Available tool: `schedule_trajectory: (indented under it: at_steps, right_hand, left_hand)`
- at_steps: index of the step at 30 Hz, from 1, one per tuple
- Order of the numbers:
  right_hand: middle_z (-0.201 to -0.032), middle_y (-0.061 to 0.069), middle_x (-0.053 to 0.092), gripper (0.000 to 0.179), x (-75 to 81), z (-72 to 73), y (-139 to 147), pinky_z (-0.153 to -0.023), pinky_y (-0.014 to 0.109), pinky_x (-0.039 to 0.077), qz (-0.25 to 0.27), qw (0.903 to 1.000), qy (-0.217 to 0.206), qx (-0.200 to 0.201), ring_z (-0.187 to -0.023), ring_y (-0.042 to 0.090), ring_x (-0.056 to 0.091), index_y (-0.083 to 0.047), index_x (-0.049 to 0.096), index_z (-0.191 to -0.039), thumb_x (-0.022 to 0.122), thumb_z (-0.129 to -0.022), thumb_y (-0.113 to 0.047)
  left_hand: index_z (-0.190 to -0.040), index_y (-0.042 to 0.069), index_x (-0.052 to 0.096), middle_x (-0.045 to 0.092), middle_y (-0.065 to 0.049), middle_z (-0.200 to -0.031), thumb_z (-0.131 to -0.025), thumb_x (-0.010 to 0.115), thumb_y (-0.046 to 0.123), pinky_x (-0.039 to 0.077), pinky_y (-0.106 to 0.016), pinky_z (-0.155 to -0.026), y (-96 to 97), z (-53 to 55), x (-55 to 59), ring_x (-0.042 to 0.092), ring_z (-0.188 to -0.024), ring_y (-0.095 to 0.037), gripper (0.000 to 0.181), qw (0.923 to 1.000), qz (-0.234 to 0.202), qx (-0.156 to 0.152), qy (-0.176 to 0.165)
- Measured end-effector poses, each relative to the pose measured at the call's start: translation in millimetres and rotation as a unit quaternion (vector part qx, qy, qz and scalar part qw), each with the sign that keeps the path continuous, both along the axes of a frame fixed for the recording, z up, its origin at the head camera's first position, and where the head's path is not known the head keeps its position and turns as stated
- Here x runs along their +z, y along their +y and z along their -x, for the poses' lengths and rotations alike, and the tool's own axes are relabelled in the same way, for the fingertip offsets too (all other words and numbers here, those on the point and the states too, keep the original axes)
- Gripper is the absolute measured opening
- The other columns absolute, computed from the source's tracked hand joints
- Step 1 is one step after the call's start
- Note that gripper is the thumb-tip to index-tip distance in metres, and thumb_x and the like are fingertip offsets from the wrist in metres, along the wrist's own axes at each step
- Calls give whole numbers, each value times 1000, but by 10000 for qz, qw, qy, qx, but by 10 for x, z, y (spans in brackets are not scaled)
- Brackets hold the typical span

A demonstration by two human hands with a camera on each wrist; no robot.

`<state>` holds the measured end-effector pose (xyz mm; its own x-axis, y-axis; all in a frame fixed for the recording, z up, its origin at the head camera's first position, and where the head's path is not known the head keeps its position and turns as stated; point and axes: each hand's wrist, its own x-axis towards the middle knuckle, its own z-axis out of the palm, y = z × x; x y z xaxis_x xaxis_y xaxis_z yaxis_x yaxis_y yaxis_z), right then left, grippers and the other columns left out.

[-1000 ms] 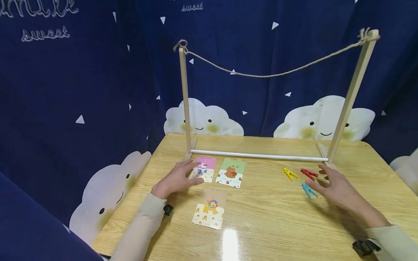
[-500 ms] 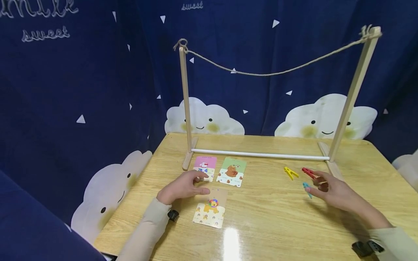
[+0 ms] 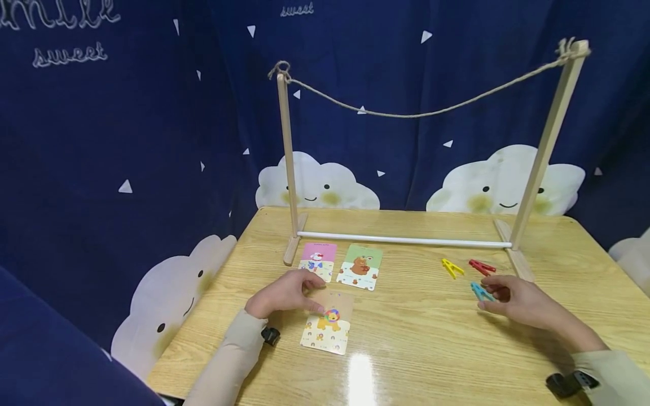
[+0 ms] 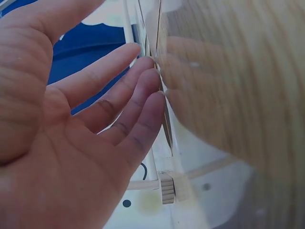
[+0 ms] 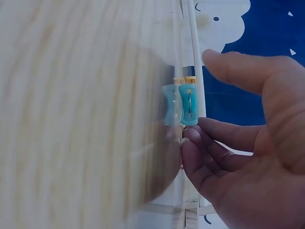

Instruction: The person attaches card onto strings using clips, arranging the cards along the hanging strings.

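Note:
My left hand [image 3: 289, 293] reaches over the upper left part of a card with a lion [image 3: 332, 335], its fingers loosely bent. In the left wrist view the fingertips of this hand [image 4: 86, 119] come down to the tabletop, and the thumb is apart from them. My right hand [image 3: 523, 304] is beside a blue clothespin [image 3: 479, 291] on the table. The right wrist view has the blue clothespin [image 5: 189, 105] between the raised thumb and the fingers, with a gap to the thumb. Yellow [image 3: 451, 268] and red [image 3: 481, 267] clothespins lie just beyond.
Behind the cards stands a wooden frame [image 3: 550, 135] with a sagging string [image 3: 406, 116] and a white bar [image 3: 406, 239] low down. A pink card [image 3: 320, 254] and a green card with a bear [image 3: 360, 266] lie before it. A blue curtain [image 3: 152, 113] surrounds the table.
My left hand has moved from the pink card toward me and right, over the lion card. The right hand has shifted slightly nearer me, with its fingers lower beside the blue clothespin.

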<state>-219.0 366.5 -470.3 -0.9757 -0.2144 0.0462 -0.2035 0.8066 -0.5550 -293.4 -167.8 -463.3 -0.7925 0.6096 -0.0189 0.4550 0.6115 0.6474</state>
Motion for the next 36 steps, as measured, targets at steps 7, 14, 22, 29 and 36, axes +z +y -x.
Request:
schedule_trajectory:
  at_steps: [7, 14, 22, 29, 36]
  right_hand:
    - [-93, 0, 63, 58, -48, 54, 16, -65, 23, 47, 116, 9999, -91, 26, -79, 4, 53, 4, 66, -125, 85, -87, -34]
    - [-91, 0, 61, 58, -70, 93, 16, -63, 23, 44, -93, 9999, -37, -101, -77, 5, 52, 1, 67, -121, 88, -82, -37]
    - [-89, 0, 61, 52, -66, 97, -18, -63, 23, 43, -77, 9998, -14, -204, -76, 6, 51, -2, 68, -114, 90, -79, -34]
    - [-87, -1, 59, 46, -65, 94, -31, -62, 23, 40, -191, 9995, 47, -256, -75, 6, 49, -6, 69, -110, 91, -79, -33]
    - [-88, 0, 59, 43, -53, 108, -24, -62, 23, 41, -197, 9995, -38, -253, -76, 7, 50, -7, 70, -110, 89, -80, -31]
  left_hand:
    - [-125, 8, 73, 69, -2, -111, -72, 97, 32, 51, -41, -96, -4, 12, -27, 61, -102, -20, 63, 9999, 114, -28, -35]
    - [-123, 5, 72, 68, -3, -110, -72, 97, 22, 51, -42, -95, 24, 15, -16, 60, -101, -20, 59, 9998, 185, -82, 49]
    - [-119, 7, 72, 67, 0, -103, -71, 97, 18, 52, -38, -91, 58, 36, -33, 59, -95, -17, 55, 9991, 354, -152, 175]
    - [-117, 6, 73, 66, -1, -98, -70, 97, 16, 51, -32, -84, 59, 50, -41, 58, -89, -17, 53, 9994, 270, -185, 137]
    - [-111, 10, 74, 65, -1, -97, -70, 98, 16, 50, -31, -83, 62, 61, -16, 57, -88, -16, 48, 9996, 227, -60, 137]
